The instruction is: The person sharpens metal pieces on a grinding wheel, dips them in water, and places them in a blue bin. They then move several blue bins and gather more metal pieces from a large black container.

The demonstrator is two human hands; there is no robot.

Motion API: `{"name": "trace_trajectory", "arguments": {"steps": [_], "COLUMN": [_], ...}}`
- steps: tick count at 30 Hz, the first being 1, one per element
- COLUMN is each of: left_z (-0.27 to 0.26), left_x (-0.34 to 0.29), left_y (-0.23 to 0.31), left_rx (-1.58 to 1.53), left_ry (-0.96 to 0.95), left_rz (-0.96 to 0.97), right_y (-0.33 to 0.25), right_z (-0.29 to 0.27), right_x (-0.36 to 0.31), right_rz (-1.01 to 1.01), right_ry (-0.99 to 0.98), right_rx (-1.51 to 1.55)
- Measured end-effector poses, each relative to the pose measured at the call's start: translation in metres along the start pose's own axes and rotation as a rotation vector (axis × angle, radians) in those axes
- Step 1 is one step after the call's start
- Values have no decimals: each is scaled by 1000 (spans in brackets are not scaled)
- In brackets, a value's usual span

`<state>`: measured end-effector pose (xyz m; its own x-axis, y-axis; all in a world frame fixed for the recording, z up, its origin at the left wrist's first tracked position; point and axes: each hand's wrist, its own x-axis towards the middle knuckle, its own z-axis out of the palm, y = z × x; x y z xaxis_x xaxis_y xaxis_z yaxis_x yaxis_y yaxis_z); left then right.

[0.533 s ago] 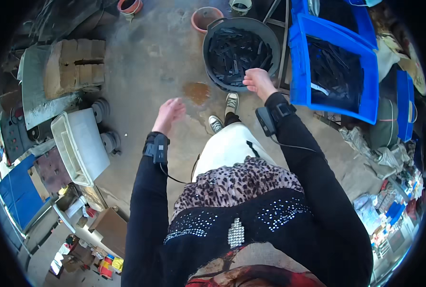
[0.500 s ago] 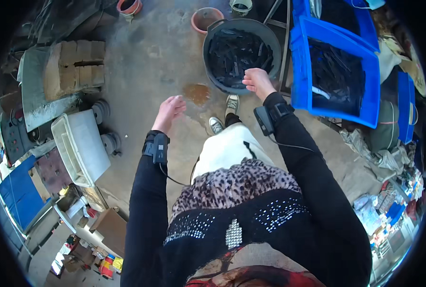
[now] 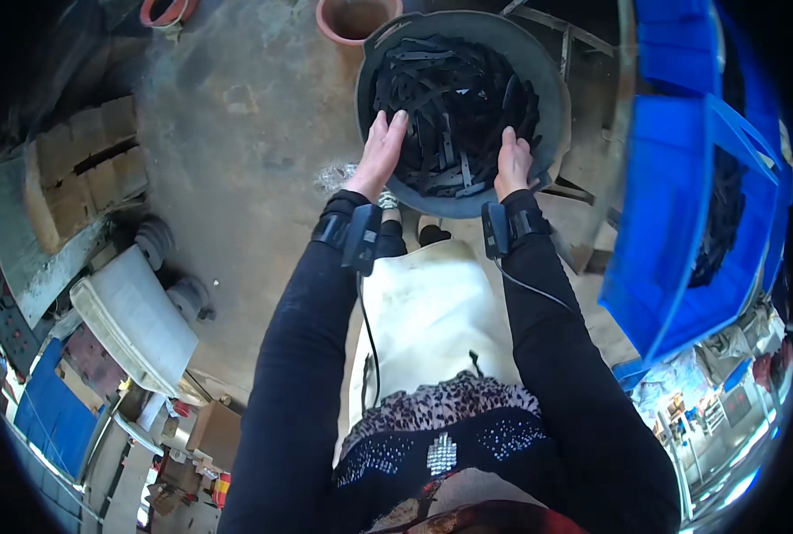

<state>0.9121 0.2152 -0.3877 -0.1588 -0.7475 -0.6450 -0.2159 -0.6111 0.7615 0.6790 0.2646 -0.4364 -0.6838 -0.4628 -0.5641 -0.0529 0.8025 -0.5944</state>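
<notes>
A round dark-grey tub (image 3: 552,102) stands on the floor ahead of me. It is heaped with black flat strips (image 3: 445,93), some with small holes. Over the near left part of the tub is my left hand (image 3: 380,158), fingers stretched forward and apart. My right hand (image 3: 514,162) is over the near right part, its fingers extended too. Neither hand visibly holds a strip. Whether the fingertips touch the pile I cannot tell. Black devices with cables are strapped to both wrists.
Blue plastic crates (image 3: 654,222) stand close on the right, with dark strips inside. A terracotta pot (image 3: 358,16) sits beyond the tub. At left are a white plastic bin (image 3: 143,311), grey spool-like parts (image 3: 187,298) and a cardboard box (image 3: 85,169). My shoes are near the tub's base.
Both hands have come over the tub, the left one moving in from further left. The fingers have straightened from a curl. The tub looks nearer, and the view has shifted.
</notes>
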Motion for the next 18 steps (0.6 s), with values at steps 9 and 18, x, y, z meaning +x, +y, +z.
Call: {"name": "trace_trajectory", "arguments": {"steps": [9, 18], "left_z": [39, 60], "left_x": [64, 59], "left_y": [-49, -36], "left_rx": [491, 532], "left_ry": [423, 616], "left_rz": [294, -79], "right_y": [4, -21], "right_z": [24, 17], "right_x": [52, 56], "right_rz": [-222, -54], "right_ry": [376, 137], "right_rx": [-398, -631]}}
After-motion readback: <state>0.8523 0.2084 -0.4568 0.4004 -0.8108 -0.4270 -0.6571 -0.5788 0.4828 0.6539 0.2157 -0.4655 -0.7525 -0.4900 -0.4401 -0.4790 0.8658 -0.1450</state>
